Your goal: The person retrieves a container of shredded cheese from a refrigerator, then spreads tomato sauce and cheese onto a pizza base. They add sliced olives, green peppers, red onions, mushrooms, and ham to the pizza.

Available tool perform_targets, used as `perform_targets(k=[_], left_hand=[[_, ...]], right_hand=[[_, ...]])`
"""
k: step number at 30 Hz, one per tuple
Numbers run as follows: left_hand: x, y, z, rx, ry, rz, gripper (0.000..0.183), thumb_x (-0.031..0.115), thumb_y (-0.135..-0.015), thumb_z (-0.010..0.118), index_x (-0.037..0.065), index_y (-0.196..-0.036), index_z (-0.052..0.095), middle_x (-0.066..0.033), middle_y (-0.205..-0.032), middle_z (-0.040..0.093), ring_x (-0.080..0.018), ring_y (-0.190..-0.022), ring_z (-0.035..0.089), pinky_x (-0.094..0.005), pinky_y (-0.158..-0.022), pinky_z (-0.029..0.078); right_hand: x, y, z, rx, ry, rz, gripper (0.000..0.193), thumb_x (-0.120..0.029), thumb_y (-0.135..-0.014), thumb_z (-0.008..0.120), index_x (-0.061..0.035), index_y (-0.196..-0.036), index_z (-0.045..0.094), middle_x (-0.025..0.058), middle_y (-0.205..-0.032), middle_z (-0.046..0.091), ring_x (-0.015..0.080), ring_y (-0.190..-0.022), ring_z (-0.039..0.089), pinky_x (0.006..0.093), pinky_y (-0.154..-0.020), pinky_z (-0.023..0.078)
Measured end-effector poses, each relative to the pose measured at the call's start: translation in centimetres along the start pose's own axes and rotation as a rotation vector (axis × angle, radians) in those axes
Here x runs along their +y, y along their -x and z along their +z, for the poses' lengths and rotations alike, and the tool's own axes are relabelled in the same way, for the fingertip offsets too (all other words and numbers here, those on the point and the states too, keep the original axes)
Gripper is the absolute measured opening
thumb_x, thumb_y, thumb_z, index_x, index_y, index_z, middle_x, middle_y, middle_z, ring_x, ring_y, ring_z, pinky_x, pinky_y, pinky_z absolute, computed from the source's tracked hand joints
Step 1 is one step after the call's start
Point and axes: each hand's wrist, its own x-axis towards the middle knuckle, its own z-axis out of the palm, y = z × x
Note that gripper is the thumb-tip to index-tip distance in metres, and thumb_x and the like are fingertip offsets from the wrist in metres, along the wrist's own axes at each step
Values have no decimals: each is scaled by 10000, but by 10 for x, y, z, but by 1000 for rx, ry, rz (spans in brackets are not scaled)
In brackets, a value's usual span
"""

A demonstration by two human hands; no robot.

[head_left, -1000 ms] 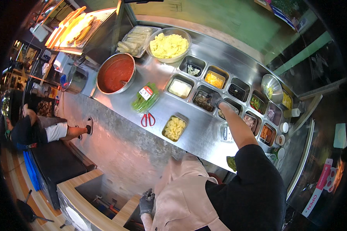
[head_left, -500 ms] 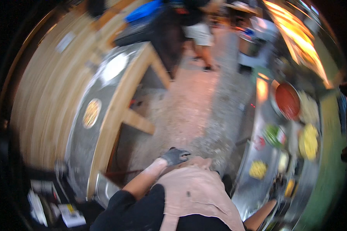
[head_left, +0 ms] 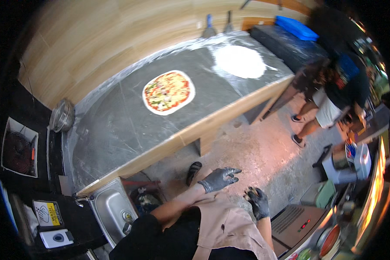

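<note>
My left hand (head_left: 220, 179), in a black glove, hangs in the air before my apron with its fingers stretched apart and nothing in them. To its right, my gloved right hand (head_left: 258, 203) is raised with curled fingers. Small pale bits show at its fingertips, too small to name. Ahead and to the left, an uncooked pizza (head_left: 169, 92) with red sauce, pale shreds and green pieces lies flat on the dark grey counter (head_left: 117, 117). Neither hand touches the pizza or the counter. My pink apron (head_left: 223, 225) is below my hands.
White flour (head_left: 239, 62) is spread on the counter's far right, with two scrapers (head_left: 209, 29) behind it. A steel sink (head_left: 112, 208) is at lower left. Another person (head_left: 340, 89) stands at far right. A pan of red sauce (head_left: 329, 240) sits at lower right.
My view has turned, bringing the counter and pizza in front of me and the topping station to the lower right edge. My right hand has come from that station to before my apron.
</note>
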Motion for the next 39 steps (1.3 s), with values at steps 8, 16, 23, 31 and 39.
perform_targets(k=[8, 16, 23, 31, 39], left_hand=[[-77, 4, -290, 526, -258, 160, 253, 87, -916, 700, 52, -1164, 736, -133, -1156, 728, -287, -1051, 690, -407, -967, 537], [-161, -29, -450, 803, 250, -211, 243, 98, -921, 717, 35, -1156, 726, -125, -1032, 763, -202, -942, 741, -343, -834, 571], [-195, -52, -506, 674, 149, -259, 225, 88, -927, 710, 18, -1139, 732, -107, -1095, 760, -163, -992, 709, -317, -896, 546], [-190, -53, -527, 574, -392, 9, 310, 152, -865, 755, 63, -1162, 742, -132, -1208, 717, -306, -1128, 665, -421, -1000, 513], [-184, -39, -481, 321, -429, 117, 268, 143, -919, 671, 113, -1183, 713, -95, -1060, 698, -298, -957, 666, -417, -911, 537]], right_hand=[[-113, -250, 332, -582, 434, -24, 400, -167, -944, 707, 63, -1264, 642, 153, -1150, 705, 155, -999, 664, 307, -858, 549], [-83, -375, 508, -512, 268, 6, 330, -194, -1001, 642, 53, -1221, 638, 119, -1069, 731, 161, -931, 686, 310, -862, 553], [-83, -390, 523, -396, 126, 224, 356, -210, -1048, 571, 39, -1300, 607, 120, -1177, 719, 159, -1037, 686, 306, -920, 558], [-92, -377, 503, -448, 10, 432, 391, -174, -1029, 586, 11, -1374, 578, 106, -1263, 680, 145, -1127, 648, 304, -978, 547], [-86, -372, 501, -585, 96, 394, 356, -56, -945, 615, 22, -1292, 633, 103, -1275, 666, 194, -1157, 635, 332, -1032, 503]])
